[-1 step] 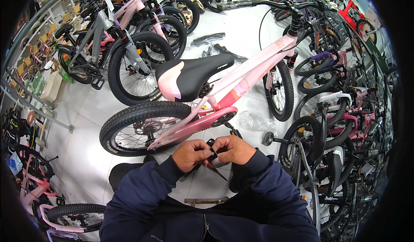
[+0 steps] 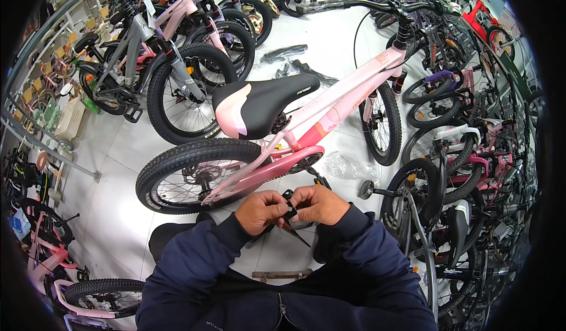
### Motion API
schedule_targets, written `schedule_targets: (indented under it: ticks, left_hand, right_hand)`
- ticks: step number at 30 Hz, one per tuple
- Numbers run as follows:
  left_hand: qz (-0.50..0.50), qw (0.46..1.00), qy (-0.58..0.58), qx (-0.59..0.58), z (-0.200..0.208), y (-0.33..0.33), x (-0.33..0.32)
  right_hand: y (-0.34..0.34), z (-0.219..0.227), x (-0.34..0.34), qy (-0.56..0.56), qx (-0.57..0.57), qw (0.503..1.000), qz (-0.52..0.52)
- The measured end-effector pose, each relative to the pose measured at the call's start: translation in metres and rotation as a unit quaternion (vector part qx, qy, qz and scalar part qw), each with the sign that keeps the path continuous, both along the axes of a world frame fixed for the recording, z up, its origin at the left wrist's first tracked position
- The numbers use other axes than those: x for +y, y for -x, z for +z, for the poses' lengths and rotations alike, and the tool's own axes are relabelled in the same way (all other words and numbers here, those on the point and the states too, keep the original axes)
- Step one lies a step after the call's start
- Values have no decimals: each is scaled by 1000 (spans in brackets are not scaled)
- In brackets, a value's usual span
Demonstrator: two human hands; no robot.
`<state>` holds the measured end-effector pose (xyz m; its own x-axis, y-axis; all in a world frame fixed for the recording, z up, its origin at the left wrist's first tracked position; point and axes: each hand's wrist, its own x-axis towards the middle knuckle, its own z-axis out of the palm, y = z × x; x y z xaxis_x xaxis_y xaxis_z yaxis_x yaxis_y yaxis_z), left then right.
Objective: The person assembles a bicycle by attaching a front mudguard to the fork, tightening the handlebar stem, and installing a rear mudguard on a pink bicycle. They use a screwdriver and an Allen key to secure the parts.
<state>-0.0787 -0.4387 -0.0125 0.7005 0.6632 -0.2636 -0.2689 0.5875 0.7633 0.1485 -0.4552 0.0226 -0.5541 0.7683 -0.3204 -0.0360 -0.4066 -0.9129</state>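
Both my hands meet in front of a pink child's bicycle (image 2: 330, 110), just below its pink chain guard (image 2: 277, 169). Pinched between the thumb and fingers of my left hand (image 2: 259, 212) is one side of a small black part (image 2: 290, 213). My right hand (image 2: 320, 205) grips its other side, also in a pinch. Fingers cover most of the part, so its kind cannot be made out. Below it a thin dark strip (image 2: 300, 238) slants down to the right. Behind my hands is the bicycle's black pedal (image 2: 321, 180).
The bicycle's rear wheel (image 2: 197, 175) stands close to my left hand. Crumpled clear plastic (image 2: 348, 167) and black wrapped pieces (image 2: 286, 54) lie on the white tiled floor (image 2: 118, 195). Bicycles crowd both sides. A small brown bar (image 2: 282, 274) lies between my legs.
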Motion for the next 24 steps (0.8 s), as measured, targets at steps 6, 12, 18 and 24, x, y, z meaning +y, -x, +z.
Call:
schedule_targets:
  ticks: [6, 12, 18, 24]
  left_hand:
    - [29, 983, -153, 93, 14, -2, 0]
    - [144, 787, -560, 215, 23, -3, 0]
    - [158, 693, -672, 210, 28, 0, 4]
    - [134, 745, -628, 181, 33, 4, -2]
  right_hand:
    - [1, 0, -2, 13, -13, 999, -34]
    - [5, -6, -1, -14, -13, 997, -81]
    - [8, -5, -4, -8, -13, 993, -121]
    - [4, -5, -2, -17, 22, 997, -74]
